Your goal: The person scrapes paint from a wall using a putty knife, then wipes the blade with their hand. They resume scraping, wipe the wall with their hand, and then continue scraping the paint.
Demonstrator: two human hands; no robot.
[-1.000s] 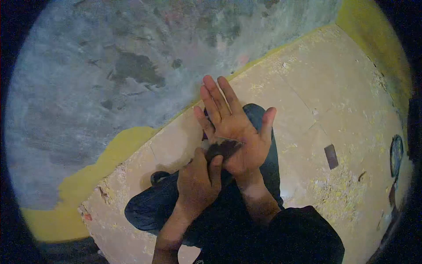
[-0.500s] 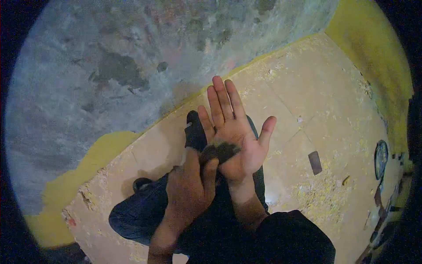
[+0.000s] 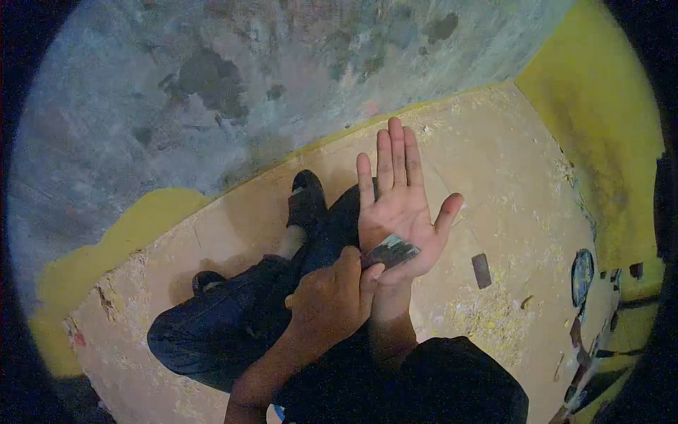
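My left hand [image 3: 328, 297] is wrapped around a putty knife [image 3: 393, 252], its fingers closed on the handle. The flat blade, smeared with grey and dark residue, points to the upper right and overlaps the heel of the other palm. My right hand [image 3: 401, 219] lies palm up with its fingers stretched out and its thumb held away to the right. Most of the knife's handle is hidden inside the left fist.
A wall [image 3: 282, 92] with grey-blue and dark patches rises ahead, and a yellow wall [image 3: 586, 141] stands to the right. On the tiled floor are a dark rectangular piece [image 3: 481, 271], yellow paint flakes [image 3: 487, 318] and a dark round object [image 3: 582, 277].
Both hands have shifted right in the view. The putty knife's blade, blurred before, now shows plainly over the heel of the right palm.
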